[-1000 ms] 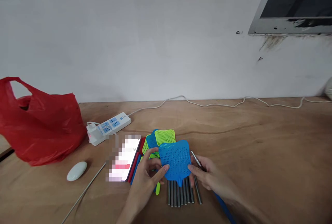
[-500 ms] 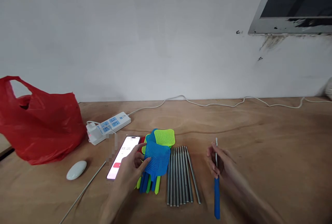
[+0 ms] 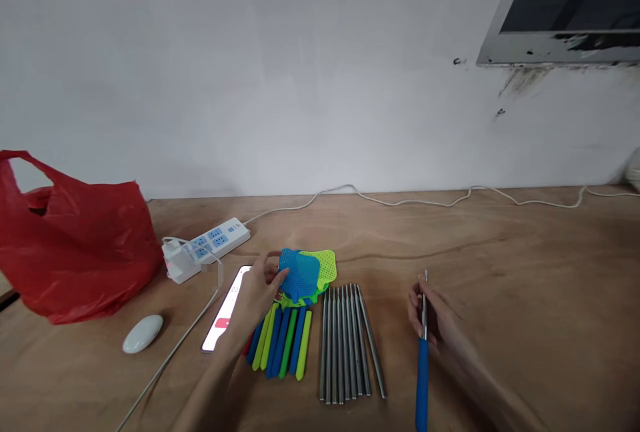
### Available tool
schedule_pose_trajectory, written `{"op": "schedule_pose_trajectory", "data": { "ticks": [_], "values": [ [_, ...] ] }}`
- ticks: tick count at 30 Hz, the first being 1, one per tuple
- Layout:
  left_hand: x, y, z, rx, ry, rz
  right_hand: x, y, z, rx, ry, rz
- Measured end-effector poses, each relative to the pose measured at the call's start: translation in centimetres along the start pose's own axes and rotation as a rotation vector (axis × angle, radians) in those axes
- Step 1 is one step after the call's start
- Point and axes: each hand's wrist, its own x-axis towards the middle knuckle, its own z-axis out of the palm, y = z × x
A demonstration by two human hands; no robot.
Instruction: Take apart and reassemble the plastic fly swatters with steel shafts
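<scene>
My left hand [image 3: 256,293] pinches a blue mesh swatter head [image 3: 299,273] and holds it on top of a pile of green and blue swatter heads [image 3: 323,265]. Below the pile lie several green and blue plastic handles [image 3: 281,341]. To their right, several steel rods [image 3: 346,341] lie side by side on the wooden table [image 3: 500,265]. My right hand [image 3: 433,316] is closed round a steel rod with a blue grip [image 3: 423,369], which points away from me.
A phone [image 3: 226,315] with a lit screen lies left of the handles. A white power strip [image 3: 206,248] with a cable, a white mouse [image 3: 143,333] and a red plastic bag [image 3: 70,235] are at the left. A white cord [image 3: 410,202] runs along the wall.
The blue swatter head came off the rod. My left hand carried it left onto the pile. My right hand drew the rod with the blue grip off to the right.
</scene>
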Motion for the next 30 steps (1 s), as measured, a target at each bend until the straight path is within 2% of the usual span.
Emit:
{"op": "schedule_pose_trajectory", "data": {
  "ticks": [5,11,20,25,26,28,30],
  "values": [
    [1.2,-0.9,0.0,0.261,-0.012,0.001,0.0,0.1,0.1,-0.023,-0.069,0.027],
    [0.5,-0.1,-0.3,0.483,-0.019,0.063,-0.3,0.0,0.5,0.017,-0.061,0.051],
    [-0.4,0.8,-0.7,0.534,0.021,0.144,0.6,1.2,-0.1,0.130,-0.106,0.016],
    [-3.9,2.6,0.1,0.464,0.056,0.199,0.1,0.9,0.8,0.253,-0.077,-0.011],
    [-5.0,3.2,0.6,0.375,0.035,0.243,-0.2,0.9,1.3,0.288,-0.060,-0.024],
    [-7.1,4.2,1.8,0.218,-0.128,0.311,-0.9,0.9,2.6,0.338,-0.031,-0.029],
    [-8.7,4.8,2.9,0.140,-0.290,0.319,-1.5,1.3,4.0,0.376,0.004,-0.044]
  ]
}}
